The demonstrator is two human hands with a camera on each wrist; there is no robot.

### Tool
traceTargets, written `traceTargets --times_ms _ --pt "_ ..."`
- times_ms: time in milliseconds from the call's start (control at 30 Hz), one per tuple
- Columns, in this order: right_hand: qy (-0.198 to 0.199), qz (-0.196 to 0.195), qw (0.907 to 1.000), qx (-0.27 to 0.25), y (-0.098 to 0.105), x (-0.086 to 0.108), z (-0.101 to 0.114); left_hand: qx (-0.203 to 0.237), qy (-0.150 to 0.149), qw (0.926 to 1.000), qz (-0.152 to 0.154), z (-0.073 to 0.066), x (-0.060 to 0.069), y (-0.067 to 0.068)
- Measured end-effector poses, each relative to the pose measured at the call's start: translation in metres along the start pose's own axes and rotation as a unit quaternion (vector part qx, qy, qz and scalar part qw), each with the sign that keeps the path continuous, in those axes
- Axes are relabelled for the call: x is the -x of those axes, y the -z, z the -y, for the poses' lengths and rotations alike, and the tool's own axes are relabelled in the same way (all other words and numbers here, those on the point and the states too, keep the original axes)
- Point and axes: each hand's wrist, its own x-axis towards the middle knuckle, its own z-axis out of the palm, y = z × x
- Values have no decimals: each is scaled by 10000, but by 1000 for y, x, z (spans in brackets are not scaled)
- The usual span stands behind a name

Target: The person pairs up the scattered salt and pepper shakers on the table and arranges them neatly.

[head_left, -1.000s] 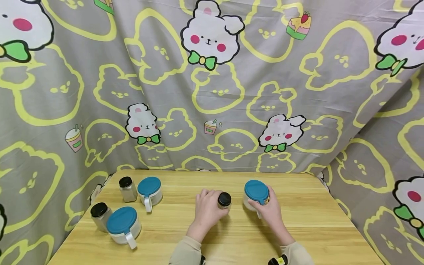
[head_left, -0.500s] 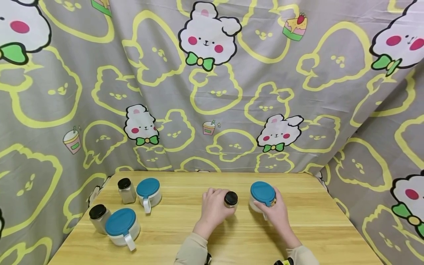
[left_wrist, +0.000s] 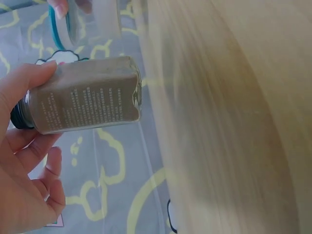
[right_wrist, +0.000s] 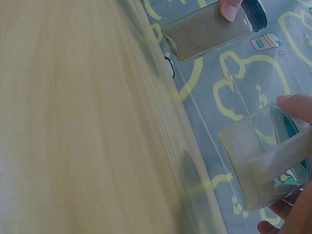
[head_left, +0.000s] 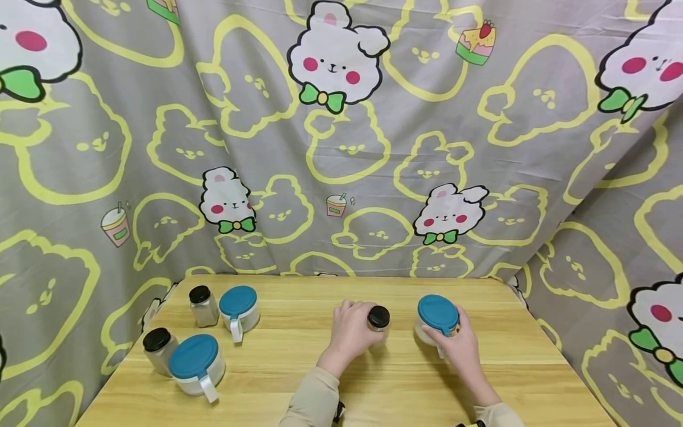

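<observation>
My left hand [head_left: 349, 333] grips a square-sided glass spice jar [left_wrist: 87, 97] near its black lid. Brown powder fills the jar, and pale printing covers one side. To its right, my right hand [head_left: 463, 350] holds a round glass seasoning pot [head_left: 437, 314] with a blue lid and a white handle. Fingers and thumb hold the pot near its lid in the right wrist view, where pale contents show through the glass [right_wrist: 243, 165]. Both containers are upright and apart from each other, held slightly above the wooden table [head_left: 299, 356].
At the table's left stand two blue-lidded seasoning pots, the back one [head_left: 239, 308] and the front one [head_left: 196, 365]. Beside them are two black-lidded jars, one behind [head_left: 204, 307] and one in front [head_left: 160, 351]. A patterned grey curtain [head_left: 373, 178] hangs along the back and sides.
Both hands have moved to the right, carrying the spice jar and the seasoning pot. The containers at the left stay where they were; the head view has shifted slightly.
</observation>
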Motion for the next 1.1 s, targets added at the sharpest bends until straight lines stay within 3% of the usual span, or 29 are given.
traceTargets --times_ms 400,1100 --pt "-245 29 9995 192 19 1 -6 221 -63 9993 301 -11 -9 -6" --pt "-405 119 9983 399 46 -10 -18 202 -396 9980 443 -30 -30 -22"
